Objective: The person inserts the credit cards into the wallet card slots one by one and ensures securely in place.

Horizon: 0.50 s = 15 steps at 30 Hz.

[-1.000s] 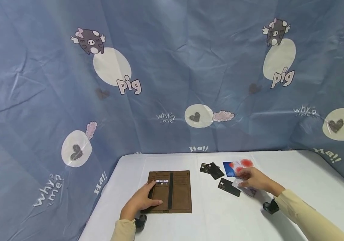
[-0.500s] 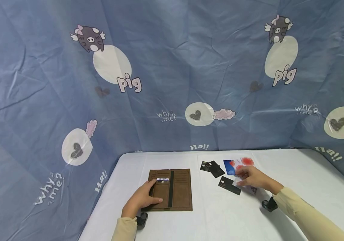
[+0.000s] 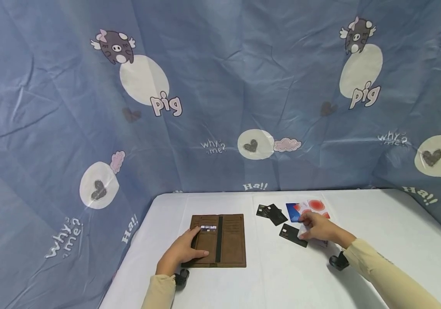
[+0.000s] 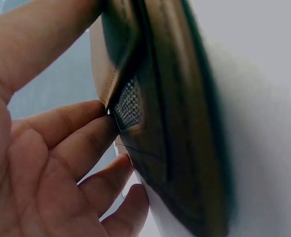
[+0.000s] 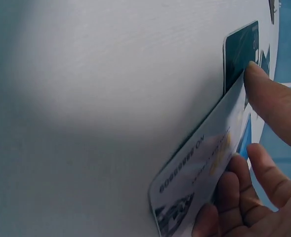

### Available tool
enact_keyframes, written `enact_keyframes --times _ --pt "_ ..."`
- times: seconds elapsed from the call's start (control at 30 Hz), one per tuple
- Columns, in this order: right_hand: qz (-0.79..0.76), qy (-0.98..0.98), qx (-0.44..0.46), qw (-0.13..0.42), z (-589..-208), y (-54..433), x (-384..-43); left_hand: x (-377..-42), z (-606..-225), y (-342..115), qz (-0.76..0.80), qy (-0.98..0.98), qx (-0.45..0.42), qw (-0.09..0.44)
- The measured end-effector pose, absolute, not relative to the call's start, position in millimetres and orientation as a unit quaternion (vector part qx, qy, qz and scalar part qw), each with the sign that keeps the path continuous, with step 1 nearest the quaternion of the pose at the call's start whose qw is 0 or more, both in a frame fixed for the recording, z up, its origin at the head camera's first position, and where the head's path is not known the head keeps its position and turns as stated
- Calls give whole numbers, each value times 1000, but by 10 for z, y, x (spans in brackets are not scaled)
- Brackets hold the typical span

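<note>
An open brown wallet lies on the table, with a purple-and-white card showing in a slot of its left half. My left hand rests on the wallet's left side, thumb and fingers spread apart; the left wrist view shows fingertips right at its edge. My right hand pinches a white card with printed digits between thumb and fingers, by its long edges. Close to the thumb lies a black VIP card. Most of the white card is hidden under the hand in the head view.
Two overlapping black cards lie farther back, to the right of the wallet. A blue card and a card with red circles lie just behind my right hand. A blue patterned cloth hangs behind the white table.
The right hand has shifted slightly left with the white card, toward the black VIP card. The left hand stays on the wallet. The head view has tilted a little.
</note>
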State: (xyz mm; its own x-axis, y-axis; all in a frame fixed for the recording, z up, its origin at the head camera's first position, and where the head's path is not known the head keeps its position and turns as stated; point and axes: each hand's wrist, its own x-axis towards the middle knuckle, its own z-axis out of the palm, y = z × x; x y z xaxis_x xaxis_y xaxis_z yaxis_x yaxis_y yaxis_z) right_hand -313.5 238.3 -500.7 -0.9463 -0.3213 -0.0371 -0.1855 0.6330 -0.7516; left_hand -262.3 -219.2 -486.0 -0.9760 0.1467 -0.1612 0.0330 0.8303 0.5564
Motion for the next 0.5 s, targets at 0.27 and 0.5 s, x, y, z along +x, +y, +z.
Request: enact_keyframes --times 0.27,0.5 --pt "-382 909 -137 91 -4990 2348 -3137 -2622 -4881 -2208 287 952 52 99" --pt "-383 909 -130 96 -4977 2342 -3111 -2620 -4891 -2207 285 952 54 94"
